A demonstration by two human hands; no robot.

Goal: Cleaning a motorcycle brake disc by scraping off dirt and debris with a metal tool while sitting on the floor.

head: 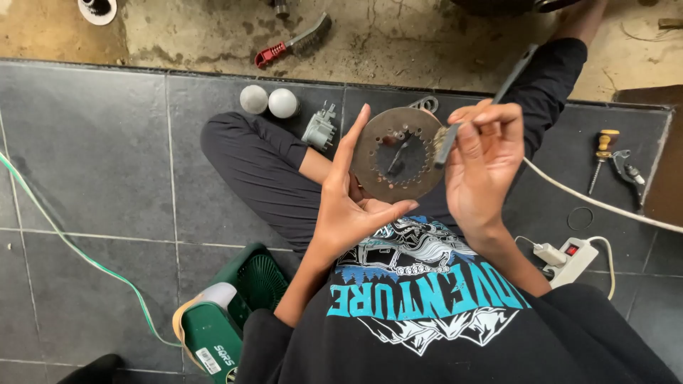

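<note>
I sit cross-legged on dark floor tiles. My left hand [350,203] holds up a round rusty metal disc [395,154] with a ring of small holes and a cut-out centre, fingers spread behind it. My right hand [484,167] grips a grey-handled wire brush [455,128] whose bristle end touches the disc's right rim. The handle sticks up and to the right past my fingers.
A red-handled wire brush [293,43] lies on the bare concrete beyond the tiles. Two white bulbs [269,101] and a grey plastic part [320,129] lie by my knee. A screwdriver [601,156], pliers [629,171], a power strip [569,257] and a green fan [231,313] surround me.
</note>
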